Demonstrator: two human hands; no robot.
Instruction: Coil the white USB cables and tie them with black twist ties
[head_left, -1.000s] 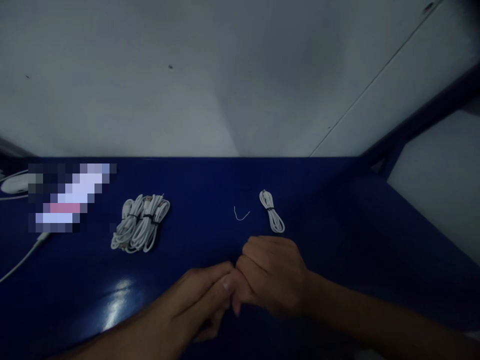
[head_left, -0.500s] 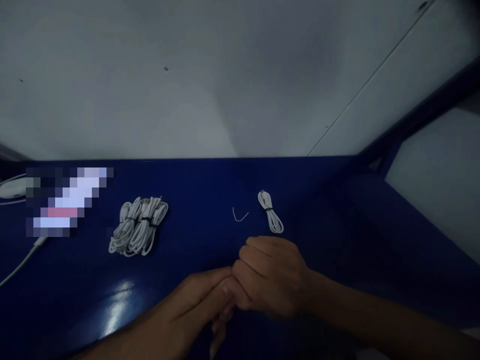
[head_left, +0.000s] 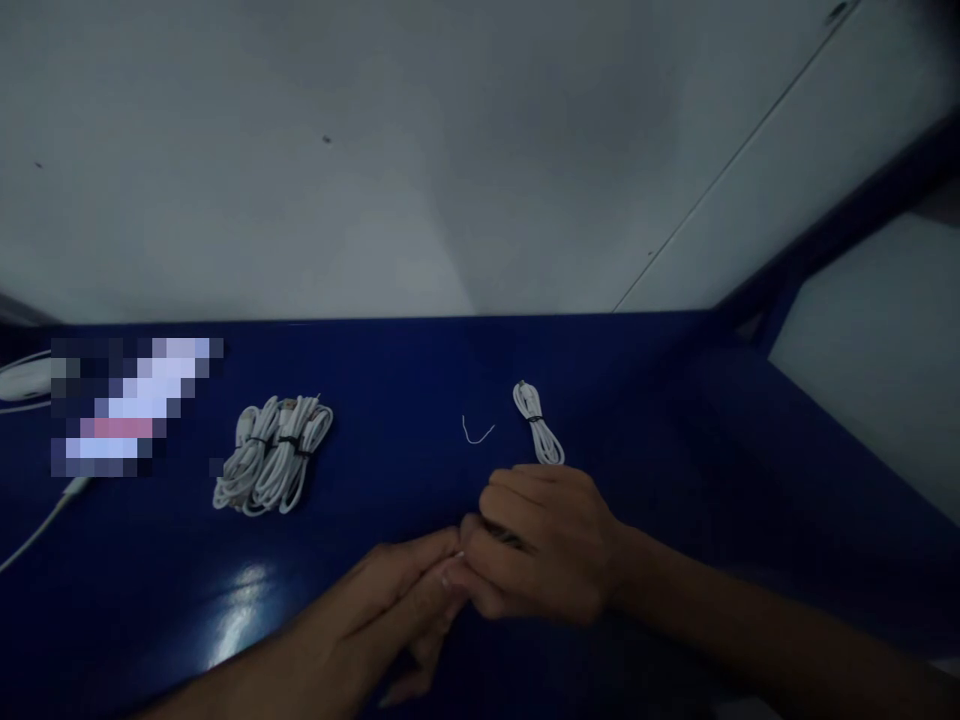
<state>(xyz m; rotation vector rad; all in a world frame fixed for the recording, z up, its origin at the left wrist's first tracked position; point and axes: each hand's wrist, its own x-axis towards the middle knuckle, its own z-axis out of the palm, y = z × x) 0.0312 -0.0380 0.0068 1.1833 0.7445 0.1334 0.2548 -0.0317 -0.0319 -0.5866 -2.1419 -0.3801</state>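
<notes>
My left hand [head_left: 409, 590] and my right hand [head_left: 536, 545] meet at the fingertips, low in the middle of the view. Both are closed, pinching something small of which only a tiny pale bit shows between the fingertips. Just beyond my right hand lies a coiled white cable [head_left: 538, 422] with a black tie round it. A thin white bent strand [head_left: 478, 432] rests to the left of that coil. Farther left, several coiled white cables [head_left: 274, 455], also with black ties, lie in a pile.
The blue tabletop [head_left: 397, 400] meets a grey-white wall [head_left: 300, 230] at its back edge. At the far left are a pixelated bright object [head_left: 154, 400], a white cable [head_left: 45, 525] beside it and a white rounded device [head_left: 26, 379].
My right hand's fingers have shifted slightly, opening a dark gap between them. The lower fingers of my left hand have curled inward and left.
</notes>
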